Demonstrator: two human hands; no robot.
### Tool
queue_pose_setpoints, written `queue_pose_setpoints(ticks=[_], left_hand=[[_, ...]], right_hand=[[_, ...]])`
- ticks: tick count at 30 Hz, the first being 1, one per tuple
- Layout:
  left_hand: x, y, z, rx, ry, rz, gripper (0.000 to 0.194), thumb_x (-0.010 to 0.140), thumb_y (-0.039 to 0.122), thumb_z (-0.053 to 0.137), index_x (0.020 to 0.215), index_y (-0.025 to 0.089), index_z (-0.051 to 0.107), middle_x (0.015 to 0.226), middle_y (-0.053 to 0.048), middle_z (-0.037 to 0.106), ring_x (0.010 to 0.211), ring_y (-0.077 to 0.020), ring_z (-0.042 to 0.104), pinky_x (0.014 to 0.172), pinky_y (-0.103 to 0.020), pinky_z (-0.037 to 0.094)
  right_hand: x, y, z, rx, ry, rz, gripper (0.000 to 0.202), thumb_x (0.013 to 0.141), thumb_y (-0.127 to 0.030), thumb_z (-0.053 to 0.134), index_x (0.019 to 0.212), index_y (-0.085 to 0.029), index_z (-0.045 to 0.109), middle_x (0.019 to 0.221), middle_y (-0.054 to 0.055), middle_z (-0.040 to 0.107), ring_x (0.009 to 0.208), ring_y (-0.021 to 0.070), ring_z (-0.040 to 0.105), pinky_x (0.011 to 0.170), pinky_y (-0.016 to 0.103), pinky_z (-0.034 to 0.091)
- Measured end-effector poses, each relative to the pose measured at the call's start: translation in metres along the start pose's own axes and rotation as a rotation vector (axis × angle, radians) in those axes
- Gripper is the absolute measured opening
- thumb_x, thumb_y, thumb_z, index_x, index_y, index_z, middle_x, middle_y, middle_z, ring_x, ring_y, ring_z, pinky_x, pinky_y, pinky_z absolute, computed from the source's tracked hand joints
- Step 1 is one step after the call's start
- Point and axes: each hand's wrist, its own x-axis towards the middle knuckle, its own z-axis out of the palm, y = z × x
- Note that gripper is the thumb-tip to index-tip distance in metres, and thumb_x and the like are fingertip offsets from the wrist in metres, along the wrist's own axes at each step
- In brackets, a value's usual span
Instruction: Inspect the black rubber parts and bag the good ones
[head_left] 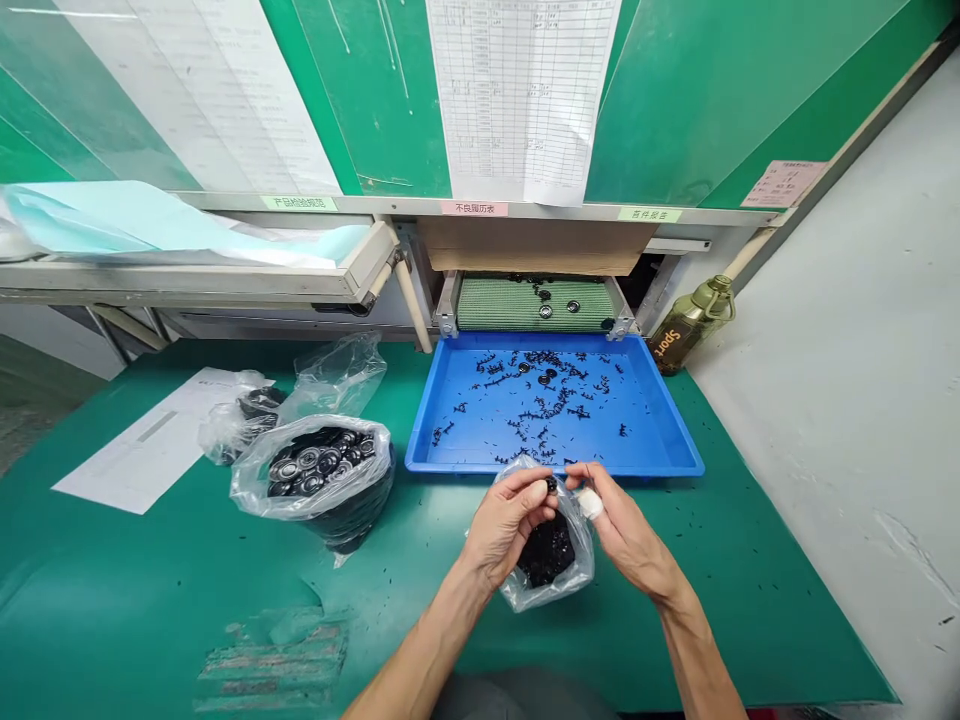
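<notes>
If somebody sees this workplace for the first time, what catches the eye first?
Most striking is the blue tray, strewn with small black bits, in front of the green conveyor belt. The left hand holds a small black part above an open plastic bag, the right hand close by. On the left stands a clear bag full of round black parts.

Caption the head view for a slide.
Left hand holds a black part over an open bag, right hand beside it, blue tray beyond.
</notes>
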Motion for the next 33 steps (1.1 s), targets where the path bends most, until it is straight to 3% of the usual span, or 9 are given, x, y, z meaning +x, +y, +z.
queue_pose_setpoints(ticks=[4, 9, 14, 19, 24, 33], left_hand=[[0.005, 0.002, -0.003, -0.043, -0.015, 0.014, 0.022, 0.065, 0.015, 0.077, 0.086, 0.012, 0.069, 0.070, -0.004, 0.068, 0.064, -0.0092, 0.064, 0.065, -0.018, 0.053], [0.012, 0.003, -0.003, -0.077, -0.048, 0.040, 0.022, 0.065, 0.010, 0.076, 0.085, 0.013, 0.066, 0.077, -0.002, 0.067, 0.072, -0.0098, 0.064, 0.072, -0.019, 0.052], [0.014, 0.006, -0.001, -0.060, -0.048, 0.062, 0.021, 0.066, 0.013, 0.076, 0.084, 0.013, 0.065, 0.089, -0.003, 0.067, 0.072, -0.0086, 0.063, 0.076, -0.020, 0.050], [0.015, 0.007, 0.000, -0.058, -0.029, 0.094, 0.020, 0.064, 0.016, 0.078, 0.078, 0.015, 0.063, 0.088, -0.001, 0.066, 0.070, -0.0078, 0.062, 0.075, -0.020, 0.049], [0.015, 0.005, -0.001, -0.019, 0.016, 0.103, 0.028, 0.065, 0.017, 0.077, 0.091, 0.014, 0.067, 0.085, -0.003, 0.068, 0.073, -0.0096, 0.062, 0.076, -0.022, 0.049], [0.016, 0.001, 0.000, 0.044, 0.015, 0.188, 0.019, 0.065, 0.015, 0.077, 0.082, 0.015, 0.068, 0.086, -0.003, 0.069, 0.073, -0.0099, 0.060, 0.076, -0.022, 0.048]], right_hand=[[-0.004, 0.003, 0.003, -0.030, -0.049, -0.003, 0.038, 0.091, -0.019, 0.033, 0.124, -0.022, 0.050, 0.096, 0.003, 0.065, 0.083, 0.0147, 0.061, 0.078, 0.026, 0.049], [-0.004, -0.008, 0.009, -0.244, 0.014, -0.021, 0.045, 0.089, -0.013, 0.033, 0.130, -0.024, 0.048, 0.113, 0.006, 0.061, 0.098, 0.0175, 0.059, 0.085, 0.030, 0.048], [0.001, -0.015, 0.009, -0.420, 0.050, -0.025, 0.044, 0.088, -0.011, 0.032, 0.125, -0.023, 0.053, 0.094, 0.006, 0.062, 0.086, 0.0190, 0.058, 0.073, 0.030, 0.049], [0.005, -0.014, 0.013, -0.474, 0.089, -0.064, 0.040, 0.089, -0.012, 0.032, 0.120, -0.023, 0.055, 0.091, 0.006, 0.063, 0.081, 0.0187, 0.059, 0.072, 0.030, 0.047], [0.007, -0.017, 0.019, -0.581, 0.143, -0.072, 0.038, 0.090, -0.013, 0.033, 0.119, -0.020, 0.055, 0.085, 0.007, 0.061, 0.078, 0.0189, 0.056, 0.069, 0.030, 0.044], [0.006, -0.022, 0.030, -0.596, 0.184, -0.021, 0.041, 0.088, -0.008, 0.031, 0.118, -0.018, 0.057, 0.083, 0.008, 0.057, 0.076, 0.0198, 0.052, 0.067, 0.031, 0.042]])
